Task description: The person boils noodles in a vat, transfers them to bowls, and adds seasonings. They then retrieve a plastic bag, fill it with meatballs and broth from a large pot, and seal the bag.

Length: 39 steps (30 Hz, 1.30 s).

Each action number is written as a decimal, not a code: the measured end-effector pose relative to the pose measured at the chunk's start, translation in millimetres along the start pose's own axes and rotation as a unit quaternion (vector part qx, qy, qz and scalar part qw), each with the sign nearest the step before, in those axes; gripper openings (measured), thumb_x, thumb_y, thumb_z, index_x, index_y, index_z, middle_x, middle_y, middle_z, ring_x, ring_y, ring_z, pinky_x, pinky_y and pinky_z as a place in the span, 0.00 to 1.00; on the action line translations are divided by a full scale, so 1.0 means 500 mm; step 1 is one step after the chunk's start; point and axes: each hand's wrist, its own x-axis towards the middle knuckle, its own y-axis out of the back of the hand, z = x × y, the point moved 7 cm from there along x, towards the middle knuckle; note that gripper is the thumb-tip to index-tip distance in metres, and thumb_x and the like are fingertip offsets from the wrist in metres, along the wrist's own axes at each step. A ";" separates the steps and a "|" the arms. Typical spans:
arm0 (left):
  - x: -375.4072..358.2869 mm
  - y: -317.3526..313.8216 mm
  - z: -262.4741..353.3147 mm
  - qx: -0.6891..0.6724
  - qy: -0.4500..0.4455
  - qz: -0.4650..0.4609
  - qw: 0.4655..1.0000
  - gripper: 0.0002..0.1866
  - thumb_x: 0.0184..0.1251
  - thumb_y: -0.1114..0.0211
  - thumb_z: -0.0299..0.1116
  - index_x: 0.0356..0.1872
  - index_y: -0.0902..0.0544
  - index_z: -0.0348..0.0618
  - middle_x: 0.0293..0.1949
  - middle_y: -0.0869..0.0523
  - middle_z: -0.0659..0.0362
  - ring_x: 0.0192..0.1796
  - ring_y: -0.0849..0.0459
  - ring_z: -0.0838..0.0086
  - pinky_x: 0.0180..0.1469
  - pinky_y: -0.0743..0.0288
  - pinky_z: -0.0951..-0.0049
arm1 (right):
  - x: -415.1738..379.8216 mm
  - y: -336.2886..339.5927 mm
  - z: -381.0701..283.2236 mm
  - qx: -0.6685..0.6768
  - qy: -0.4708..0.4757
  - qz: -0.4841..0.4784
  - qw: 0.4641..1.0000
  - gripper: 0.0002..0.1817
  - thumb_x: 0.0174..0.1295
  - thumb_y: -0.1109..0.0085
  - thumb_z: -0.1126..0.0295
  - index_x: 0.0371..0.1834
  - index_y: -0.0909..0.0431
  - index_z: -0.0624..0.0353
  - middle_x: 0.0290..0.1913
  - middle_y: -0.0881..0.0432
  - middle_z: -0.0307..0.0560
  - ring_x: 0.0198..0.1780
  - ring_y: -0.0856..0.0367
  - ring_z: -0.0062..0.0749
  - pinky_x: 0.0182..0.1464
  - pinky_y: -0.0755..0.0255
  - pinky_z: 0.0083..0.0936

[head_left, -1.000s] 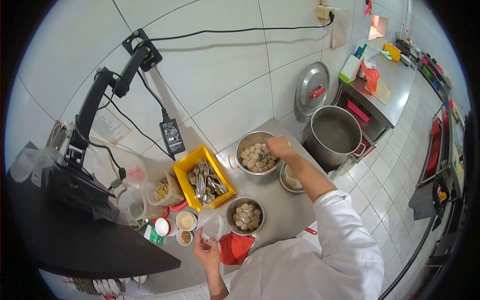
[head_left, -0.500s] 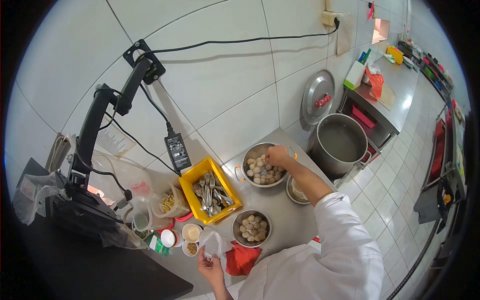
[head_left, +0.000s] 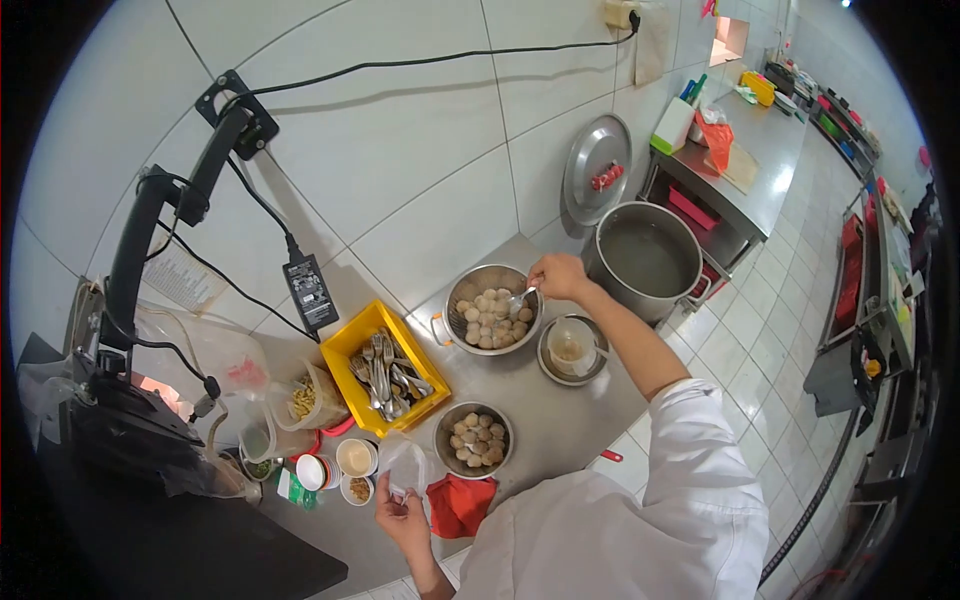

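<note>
My right hand (head_left: 560,277) is closed around a metal spoon (head_left: 516,302), whose bowl end is among pale meatballs (head_left: 488,318) in a steel pot (head_left: 452,300) with orange handles. Low in the view, my left hand (head_left: 404,520) pinches a clear plastic bag (head_left: 406,464). Just right of that bag stands a steel bowl (head_left: 442,452) with more meatballs (head_left: 478,440). A red cloth or bag (head_left: 462,505) lies beside my left hand. Under my right forearm is a plastic container (head_left: 571,346) in a steel bowl (head_left: 574,378).
A yellow bin (head_left: 431,397) of cutlery stands left of the pots, with paper cups (head_left: 357,458) and tubs (head_left: 320,398) nearby. A large stockpot (head_left: 650,250) of liquid is at the right. A black arm (head_left: 150,220) is mounted on the tiled wall.
The view has shifted, so things sit further left. My right hand has drawn back to the pot's right rim, and the spoon now shows. My left hand still holds the bag.
</note>
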 end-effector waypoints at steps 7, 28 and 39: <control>-0.002 0.017 -0.035 0.058 0.056 -0.017 0.997 0.26 0.61 0.39 0.14 0.64 0.25 0.28 0.46 0.15 0.54 0.39 0.19 0.79 0.42 0.24 0.80 | -0.150 0.112 0.009 -0.234 0.107 0.046 0.965 0.04 0.45 0.31 0.65 0.26 0.12 0.43 0.28 0.16 0.36 0.39 0.17 0.39 0.40 0.25 0.39; -0.019 0.052 -0.009 -0.021 -0.007 0.014 1.000 0.27 0.62 0.40 0.14 0.65 0.27 0.25 0.56 0.18 0.46 0.54 0.16 0.68 0.57 0.22 0.69 | 0.103 -0.213 -0.068 -0.170 0.009 -0.052 0.984 0.05 0.55 0.35 0.64 0.30 0.10 0.43 0.36 0.10 0.45 0.42 0.12 0.44 0.44 0.19 0.39; -0.015 0.045 0.005 -0.033 0.016 0.021 0.999 0.28 0.61 0.41 0.13 0.66 0.28 0.27 0.55 0.18 0.48 0.52 0.17 0.71 0.52 0.22 0.74 | 0.078 -0.111 -0.036 -0.054 -0.007 -0.020 0.998 0.07 0.52 0.36 0.64 0.31 0.09 0.38 0.34 0.11 0.44 0.41 0.12 0.44 0.44 0.20 0.42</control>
